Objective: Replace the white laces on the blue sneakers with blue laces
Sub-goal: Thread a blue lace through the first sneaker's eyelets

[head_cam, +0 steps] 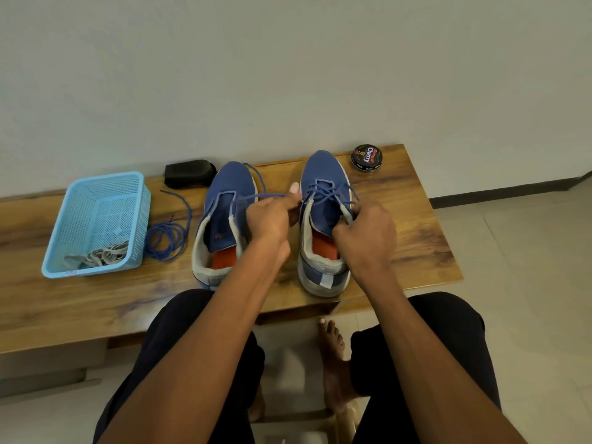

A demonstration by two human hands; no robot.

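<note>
Head view. Light blue basket (96, 225) well left of the right sneaker (323, 219), on the wooden bench (416, 225); inside, at its near end, a heap of pale white laces (99, 256). Just right of the basket, a loose coil of blue lace (166, 240) flat on the wood, one end trailing toward the wall.

Left sneaker (224, 219) between coil and right sneaker, toe to the wall, eyelets bare, orange insole showing. Right sneaker partly threaded: a blue lace (330, 192) crossing its upper eyelets in a few loose passes, one strand running leftward over the left sneaker's toe.

Left hand (272, 219) in the gap between the two sneakers, fingers curled, pinching that strand, thumb up against the right sneaker's left edge. Right hand (365, 232) at the right sneaker's right side, fingers curled over the collar edge and lace there; exact hold hidden by the knuckles.

Black brush (189, 173) at the wall behind the left sneaker's toe. Round polish tin (366, 158) just right of the right sneaker's toe. Both forearms crossing the near bench edge, covering part of both heels.
</note>
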